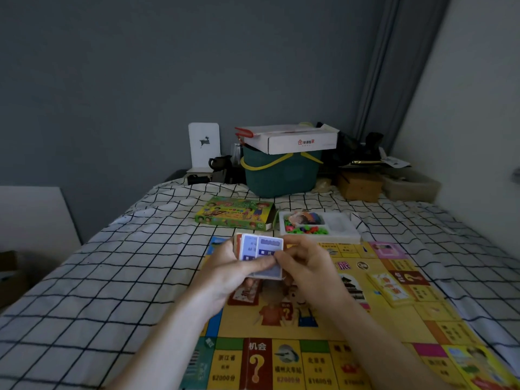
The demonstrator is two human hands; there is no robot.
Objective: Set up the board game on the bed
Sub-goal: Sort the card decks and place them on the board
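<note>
Fingers (264,263) of the left hand (228,273) and right hand (305,266) curl around a card stack (260,253) above the game board (323,319) on the bed (112,263), seemingly sorting cards; placing the deck on the board likely follows.

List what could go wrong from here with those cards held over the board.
1. Both hands, left hand and right hand, grip the card stack above the game board; a slip could scatter cards.
2. The board lies on a soft checked bedsheet, so leaning nearby may shift the yellow card pile.
</note>
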